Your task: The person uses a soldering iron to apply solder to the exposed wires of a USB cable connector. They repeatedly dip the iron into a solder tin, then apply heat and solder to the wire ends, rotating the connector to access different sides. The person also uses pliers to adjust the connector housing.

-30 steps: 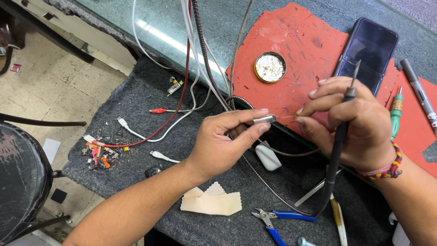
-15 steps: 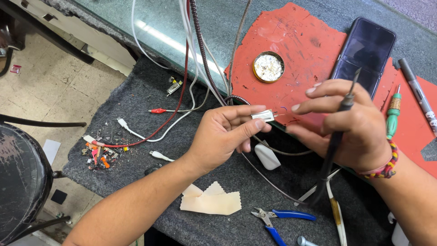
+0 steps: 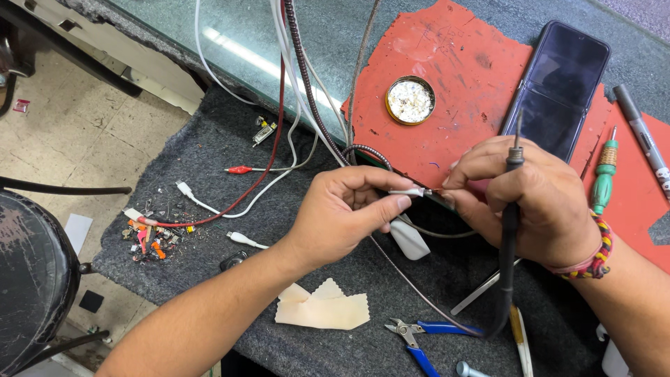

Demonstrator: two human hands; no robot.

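My left hand [image 3: 345, 209] pinches a small white cable connector [image 3: 410, 191] between thumb and forefinger, above the grey felt mat [image 3: 209, 160]. My right hand [image 3: 537, 202] grips a black soldering iron [image 3: 511, 230] like a pen, its thin tip pointing up past my fingers, its cord running down toward the table's front. The fingertips of my right hand touch the connector's end. A white plug body [image 3: 408, 239] lies just under my hands.
A red mat [image 3: 447, 91] holds a round tin of solder residue [image 3: 411, 100], a dark phone [image 3: 558, 87], a green screwdriver [image 3: 604, 174] and a grey pen [image 3: 638, 132]. Blue-handled cutters [image 3: 419, 335], tan cloth pieces [image 3: 322, 307], loose cables and a pile of scraps [image 3: 150, 234] lie on the felt. A black stool [image 3: 31, 279] stands at left.
My left hand has shifted right and up, bringing the connector to my right fingertips. The soldering iron has turned more upright in my right hand.
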